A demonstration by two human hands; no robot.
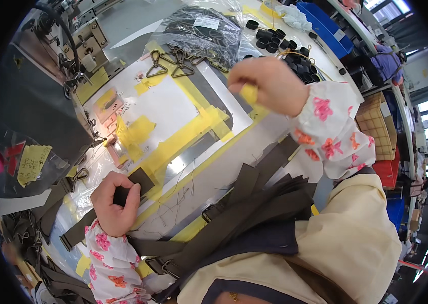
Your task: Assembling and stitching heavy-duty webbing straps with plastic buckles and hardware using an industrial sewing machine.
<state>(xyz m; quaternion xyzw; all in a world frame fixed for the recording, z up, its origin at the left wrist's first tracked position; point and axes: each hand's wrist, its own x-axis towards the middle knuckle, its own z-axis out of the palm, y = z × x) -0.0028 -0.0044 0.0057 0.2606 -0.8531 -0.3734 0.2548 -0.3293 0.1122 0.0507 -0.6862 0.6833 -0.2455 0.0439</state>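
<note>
Landmark: white sheet (166,104) edged with yellow tape on the work table. Left hand (112,215) sits just off the sheet's near left corner, thumb and fingers curled, gripping a dark strap (143,183); the strap's flat end pokes out toward the sheet and lies over the tape at that corner. Right hand (277,83) is off the sheet's right edge, fingers bent in, motion-blurred; a yellow bit (249,93) shows at the fingertips, cannot tell if it is held or wrapped round a finger, so grip unclear. Metal snap hooks (181,68) lie along the sheet's far edge, with a clear plastic bag (188,33) of dark contents behind them. Black rings (272,40) cluster beyond the sheet, far right, with a blue bin (325,28) farther out. Near side of the sheet: loose threads (177,195) on the table, then a bundle of dark straps (254,207) nearest the body, a metal buckle (166,267) among them. Left of the sheet: machine parts (86,48) at the far end, a yellow note (34,164) at the near end.
</note>
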